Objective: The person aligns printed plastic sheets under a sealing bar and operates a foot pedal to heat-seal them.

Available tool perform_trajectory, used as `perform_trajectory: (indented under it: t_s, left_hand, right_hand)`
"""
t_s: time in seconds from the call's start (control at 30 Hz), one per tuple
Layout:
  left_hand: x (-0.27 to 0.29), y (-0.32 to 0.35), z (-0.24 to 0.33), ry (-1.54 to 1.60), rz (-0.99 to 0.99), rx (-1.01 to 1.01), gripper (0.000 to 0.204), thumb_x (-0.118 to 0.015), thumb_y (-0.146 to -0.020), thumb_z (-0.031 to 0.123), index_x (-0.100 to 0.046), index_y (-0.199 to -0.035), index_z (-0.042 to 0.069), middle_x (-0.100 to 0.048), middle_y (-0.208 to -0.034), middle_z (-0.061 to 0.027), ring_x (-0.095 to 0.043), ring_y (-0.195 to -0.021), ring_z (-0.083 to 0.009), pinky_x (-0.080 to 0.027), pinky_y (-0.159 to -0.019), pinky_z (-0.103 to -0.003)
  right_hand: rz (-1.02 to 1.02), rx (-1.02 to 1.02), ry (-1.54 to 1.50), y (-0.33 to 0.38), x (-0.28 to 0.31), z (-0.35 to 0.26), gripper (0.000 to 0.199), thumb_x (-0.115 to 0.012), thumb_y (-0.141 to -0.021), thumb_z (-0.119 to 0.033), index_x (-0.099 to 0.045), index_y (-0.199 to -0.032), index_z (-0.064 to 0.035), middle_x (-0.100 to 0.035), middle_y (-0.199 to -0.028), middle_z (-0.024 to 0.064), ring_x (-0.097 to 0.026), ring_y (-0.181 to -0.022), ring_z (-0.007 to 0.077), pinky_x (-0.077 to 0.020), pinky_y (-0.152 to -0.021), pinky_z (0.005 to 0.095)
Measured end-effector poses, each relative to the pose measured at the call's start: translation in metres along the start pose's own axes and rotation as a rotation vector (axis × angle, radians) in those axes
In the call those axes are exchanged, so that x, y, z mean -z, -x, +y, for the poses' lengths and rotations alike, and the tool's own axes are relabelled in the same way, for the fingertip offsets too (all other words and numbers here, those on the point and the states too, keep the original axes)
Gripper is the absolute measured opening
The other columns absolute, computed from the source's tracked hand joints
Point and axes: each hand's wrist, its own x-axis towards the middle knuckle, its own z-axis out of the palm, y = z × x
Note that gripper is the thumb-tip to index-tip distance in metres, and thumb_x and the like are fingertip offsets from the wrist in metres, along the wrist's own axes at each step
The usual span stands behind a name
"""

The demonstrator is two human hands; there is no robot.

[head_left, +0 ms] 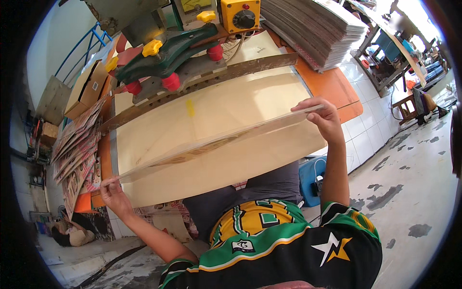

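A long thin sheet (211,145) hangs between my two hands, seen almost edge-on. Brownish printed marks show along part of its face; its material is hard to tell. My left hand (114,195) pinches its left end, over the left edge of the table. At the other end, higher and farther off, my right hand (323,121) grips it between thumb and fingers. Beneath it lies a broad cream work surface (154,132) with a yellow mark. A straight metal bar (255,69) crosses behind, below a machine's green arm (168,57) with red cylinders and yellow knobs.
A yellow control box (239,15) with a black dial stands at the back. Right of it rises a tall stack of cardboard sheets (313,31). Printed sheets (79,154) pile up at left, near an open carton (86,91). A blue container (310,180) sits beside my leg.
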Motion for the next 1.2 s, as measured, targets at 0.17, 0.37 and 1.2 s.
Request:
perform_trajectory:
  t_s: [0.17,0.37,1.2]
  left_hand:
    - [0.001,0.003,0.007,0.024,0.010,0.096,0.023,-0.071,-0.097,0.023,-0.062,-0.104,0.002,-0.062,-0.097,-0.0038,-0.061,-0.092,-0.0128,-0.051,-0.088,-0.029]
    - [-0.024,-0.004,0.067,-0.029,-0.091,0.341,0.026,-0.064,-0.099,0.023,-0.062,-0.111,0.000,-0.057,-0.101,-0.0020,-0.060,-0.090,-0.0091,-0.050,-0.083,-0.025]
    - [-0.029,-0.001,0.068,0.169,0.043,0.539,0.028,-0.059,-0.103,0.034,-0.055,-0.093,0.008,-0.063,-0.082,-0.0051,-0.065,-0.074,-0.0135,-0.055,-0.069,-0.029]
  right_hand:
    - [0.058,-0.140,0.079,0.006,0.001,-0.004,0.028,-0.071,-0.095,-0.014,-0.066,-0.117,0.0037,-0.073,-0.103,0.0055,-0.067,-0.095,0.0122,-0.0538,-0.083,0.0269]
    - [0.027,-0.225,-0.165,-0.004,-0.017,-0.039,0.038,-0.069,-0.089,-0.019,-0.064,-0.121,0.0030,-0.071,-0.105,0.0106,-0.068,-0.092,0.0140,-0.0535,-0.084,0.0263]
    - [-0.098,-0.422,-0.128,-0.028,-0.020,-0.036,0.026,-0.063,-0.097,-0.023,-0.066,-0.111,-0.0008,-0.069,-0.094,0.0074,-0.066,-0.076,0.0071,-0.0526,-0.069,0.0209]
